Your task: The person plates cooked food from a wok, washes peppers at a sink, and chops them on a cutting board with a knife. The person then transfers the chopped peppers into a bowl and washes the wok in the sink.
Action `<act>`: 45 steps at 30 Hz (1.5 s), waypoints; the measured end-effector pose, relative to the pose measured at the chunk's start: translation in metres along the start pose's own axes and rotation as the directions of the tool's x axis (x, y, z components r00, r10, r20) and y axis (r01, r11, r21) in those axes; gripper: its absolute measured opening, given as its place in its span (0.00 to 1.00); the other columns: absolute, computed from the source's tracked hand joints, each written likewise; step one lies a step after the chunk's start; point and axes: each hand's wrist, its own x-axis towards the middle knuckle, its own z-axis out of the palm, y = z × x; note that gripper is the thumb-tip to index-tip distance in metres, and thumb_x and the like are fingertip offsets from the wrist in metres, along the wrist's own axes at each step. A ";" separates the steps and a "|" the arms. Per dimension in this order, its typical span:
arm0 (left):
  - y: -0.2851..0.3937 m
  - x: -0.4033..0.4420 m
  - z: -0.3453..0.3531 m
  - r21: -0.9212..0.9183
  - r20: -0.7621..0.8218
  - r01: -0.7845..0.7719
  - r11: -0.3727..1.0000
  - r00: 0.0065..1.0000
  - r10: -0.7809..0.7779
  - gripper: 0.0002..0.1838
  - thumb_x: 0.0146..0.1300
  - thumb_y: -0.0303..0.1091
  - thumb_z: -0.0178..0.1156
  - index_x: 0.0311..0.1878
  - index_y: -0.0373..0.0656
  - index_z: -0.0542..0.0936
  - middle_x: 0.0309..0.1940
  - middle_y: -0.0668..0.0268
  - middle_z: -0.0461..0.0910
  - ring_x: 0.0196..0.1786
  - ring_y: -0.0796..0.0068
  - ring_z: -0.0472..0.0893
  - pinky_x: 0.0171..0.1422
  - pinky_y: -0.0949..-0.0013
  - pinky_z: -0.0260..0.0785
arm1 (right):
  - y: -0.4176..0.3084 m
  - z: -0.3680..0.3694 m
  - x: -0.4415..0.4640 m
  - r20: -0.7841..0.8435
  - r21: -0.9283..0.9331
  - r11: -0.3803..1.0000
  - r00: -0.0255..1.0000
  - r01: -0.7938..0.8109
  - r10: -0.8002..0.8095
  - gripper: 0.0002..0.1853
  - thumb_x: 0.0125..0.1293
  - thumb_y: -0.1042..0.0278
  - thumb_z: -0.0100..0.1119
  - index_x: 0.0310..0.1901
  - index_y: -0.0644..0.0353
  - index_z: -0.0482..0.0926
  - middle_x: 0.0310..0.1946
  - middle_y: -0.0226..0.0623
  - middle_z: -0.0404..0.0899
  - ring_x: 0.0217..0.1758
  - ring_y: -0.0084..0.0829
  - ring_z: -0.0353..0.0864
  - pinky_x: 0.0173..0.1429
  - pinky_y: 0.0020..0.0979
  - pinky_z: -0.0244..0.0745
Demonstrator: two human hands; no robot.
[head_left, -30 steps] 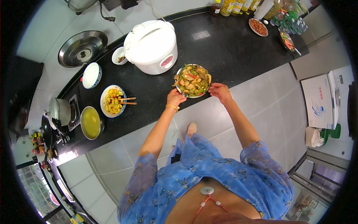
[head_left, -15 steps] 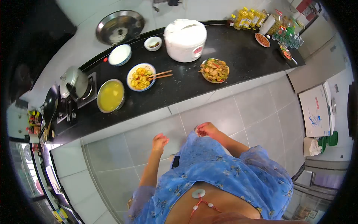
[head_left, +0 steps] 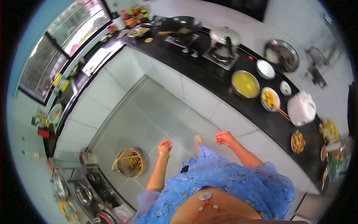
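Observation:
My left hand [head_left: 165, 146] hangs over the grey floor tiles, its fingers loosely bent and apart, with a gold-coloured bracelet at the wrist. Nothing shows in it. My right hand [head_left: 224, 138] is held out near the white cabinet fronts below the counter. Its fingers are loosely bent and it holds nothing visible. Both hands are clear of the blue floral dress [head_left: 223, 175]. Left of my left hand, a wicker basket [head_left: 120, 164] with red and green peppers [head_left: 135, 162] stands on the floor.
Along the black counter [head_left: 209, 89] are a pressure cooker [head_left: 225, 36], a wok [head_left: 182, 24], a pot of yellow soup [head_left: 245, 84], a bowl of yellow food [head_left: 269, 99] with chopsticks and a white rice cooker [head_left: 301, 109]. A metal rack [head_left: 72, 163] with pans stands at lower left.
The view has swung left, bringing the window, the stove corner, the rack and the basket into sight. My right hand has come away from the dress, outward to the right.

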 end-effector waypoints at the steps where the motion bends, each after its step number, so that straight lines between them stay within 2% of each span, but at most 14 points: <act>1: 0.016 0.007 -0.010 -0.050 -0.015 -0.013 0.999 1.000 0.012 0.19 0.46 0.11 0.47 0.44 0.33 0.72 0.29 0.57 0.74 0.25 0.69 0.75 0.22 0.75 0.65 | -0.014 0.019 0.019 0.023 -0.029 1.000 1.000 -0.001 0.002 0.12 0.58 0.74 0.53 0.43 0.68 0.72 0.31 0.43 0.78 0.31 0.33 0.80 0.34 0.32 0.76; 9: 0.144 0.118 -0.114 -0.198 -0.184 -0.152 0.968 0.976 0.116 0.18 0.52 0.16 0.51 0.48 0.34 0.70 0.35 0.56 0.75 0.24 0.71 0.75 0.18 0.78 0.64 | -0.163 0.172 0.183 0.167 -0.031 0.997 0.984 0.075 -0.068 0.10 0.59 0.72 0.51 0.41 0.65 0.73 0.33 0.42 0.78 0.33 0.32 0.79 0.39 0.33 0.75; 11: 0.190 0.152 -0.132 -0.199 -0.200 -0.191 0.961 0.968 0.151 0.18 0.52 0.16 0.52 0.48 0.35 0.70 0.34 0.56 0.75 0.24 0.71 0.76 0.19 0.78 0.65 | -0.202 0.200 0.242 0.354 0.074 0.972 0.905 0.224 -0.236 0.09 0.60 0.71 0.51 0.40 0.64 0.74 0.32 0.40 0.78 0.33 0.32 0.79 0.39 0.33 0.75; 15: 0.274 0.179 -0.142 -0.093 -0.190 -0.253 0.963 0.954 0.233 0.19 0.51 0.16 0.55 0.48 0.35 0.69 0.33 0.55 0.76 0.26 0.70 0.77 0.20 0.77 0.67 | -0.317 0.273 0.302 0.273 0.253 0.935 0.909 0.249 -0.316 0.11 0.61 0.64 0.54 0.38 0.63 0.74 0.31 0.42 0.78 0.34 0.37 0.80 0.39 0.38 0.76; 16: 0.291 0.193 -0.144 -0.244 -0.172 -0.243 0.939 0.964 0.204 0.20 0.50 0.16 0.57 0.48 0.34 0.68 0.32 0.55 0.75 0.27 0.69 0.78 0.22 0.75 0.70 | -0.349 0.285 0.315 0.266 0.379 0.892 0.894 0.248 -0.361 0.13 0.61 0.61 0.54 0.38 0.64 0.73 0.32 0.43 0.78 0.36 0.40 0.80 0.41 0.40 0.76; 22: 0.387 0.301 -0.131 -0.187 -0.080 -0.123 0.975 0.991 0.110 0.17 0.53 0.18 0.54 0.48 0.31 0.68 0.33 0.52 0.74 0.27 0.66 0.78 0.28 0.72 0.75 | -0.506 0.326 0.377 -0.053 0.793 0.511 0.873 0.332 -0.485 0.29 0.58 0.46 0.55 0.39 0.73 0.67 0.36 0.61 0.74 0.41 0.52 0.77 0.48 0.49 0.74; 23: 0.405 0.323 -0.124 -0.156 -0.019 -0.106 0.982 0.994 0.104 0.17 0.53 0.19 0.53 0.48 0.31 0.68 0.33 0.51 0.74 0.27 0.66 0.78 0.28 0.72 0.75 | -0.521 0.323 0.391 -0.034 0.812 0.473 0.837 0.341 -0.546 0.31 0.58 0.44 0.55 0.38 0.74 0.67 0.36 0.63 0.74 0.42 0.53 0.77 0.49 0.49 0.73; 25: 0.447 0.363 -0.106 -0.114 0.053 -0.095 0.989 0.993 0.101 0.17 0.53 0.19 0.52 0.48 0.31 0.69 0.33 0.52 0.74 0.27 0.66 0.78 0.28 0.72 0.75 | -0.550 0.322 0.398 -0.145 0.843 0.419 0.892 0.338 -0.427 0.29 0.58 0.44 0.55 0.36 0.71 0.69 0.33 0.57 0.76 0.35 0.46 0.79 0.39 0.43 0.77; 27: 0.502 0.407 -0.085 -0.062 0.139 -0.102 0.993 0.984 0.109 0.17 0.53 0.20 0.52 0.48 0.31 0.69 0.32 0.52 0.75 0.27 0.66 0.78 0.28 0.72 0.75 | -0.566 0.310 0.410 -0.121 0.709 0.586 0.886 0.393 -0.447 0.23 0.59 0.47 0.55 0.32 0.66 0.71 0.25 0.46 0.77 0.23 0.34 0.78 0.25 0.32 0.73; 28: 0.522 0.428 -0.073 -0.023 0.195 -0.114 0.993 0.974 0.116 0.16 0.53 0.20 0.52 0.48 0.31 0.69 0.31 0.53 0.75 0.27 0.67 0.78 0.29 0.72 0.75 | -0.575 0.314 0.405 -0.230 0.673 0.586 0.881 0.451 -0.414 0.15 0.59 0.55 0.56 0.28 0.60 0.71 0.18 0.37 0.74 0.13 0.24 0.68 0.17 0.25 0.61; 32: 0.592 0.488 -0.015 0.119 0.392 -0.119 0.986 0.918 0.064 0.15 0.54 0.20 0.51 0.47 0.32 0.70 0.29 0.54 0.76 0.27 0.68 0.78 0.29 0.72 0.75 | -0.599 0.296 0.361 -0.365 0.564 0.609 0.830 0.558 -0.422 0.07 0.56 0.65 0.54 0.26 0.58 0.69 0.16 0.34 0.69 0.11 0.20 0.57 0.16 0.22 0.55; 37: 0.658 0.533 0.085 0.225 0.605 -0.117 0.967 0.795 -0.045 0.13 0.58 0.23 0.50 0.48 0.34 0.71 0.30 0.57 0.77 0.29 0.69 0.79 0.31 0.70 0.74 | -0.581 0.291 0.294 -0.404 0.286 0.807 0.828 0.517 -0.388 0.12 0.55 0.61 0.54 0.26 0.62 0.70 0.15 0.28 0.66 0.09 0.15 0.50 0.12 0.20 0.44; 43: 0.693 0.568 0.226 0.290 0.780 -0.107 0.951 0.602 -0.170 0.14 0.64 0.40 0.49 0.45 0.39 0.72 0.31 0.59 0.79 0.32 0.66 0.80 0.38 0.62 0.73 | -0.588 0.274 0.265 -0.438 0.357 0.825 0.859 0.438 -0.266 0.14 0.55 0.59 0.54 0.29 0.65 0.72 0.13 0.27 0.65 0.09 0.14 0.49 0.13 0.19 0.44; 45: 0.701 0.575 0.269 0.380 0.769 -0.011 0.925 0.559 -0.309 0.23 0.64 0.51 0.48 0.45 0.38 0.72 0.31 0.56 0.79 0.34 0.61 0.80 0.41 0.58 0.72 | -0.585 0.259 0.289 -0.355 0.421 0.802 0.891 0.423 -0.283 0.14 0.55 0.60 0.54 0.30 0.65 0.72 0.15 0.28 0.66 0.09 0.14 0.51 0.13 0.18 0.45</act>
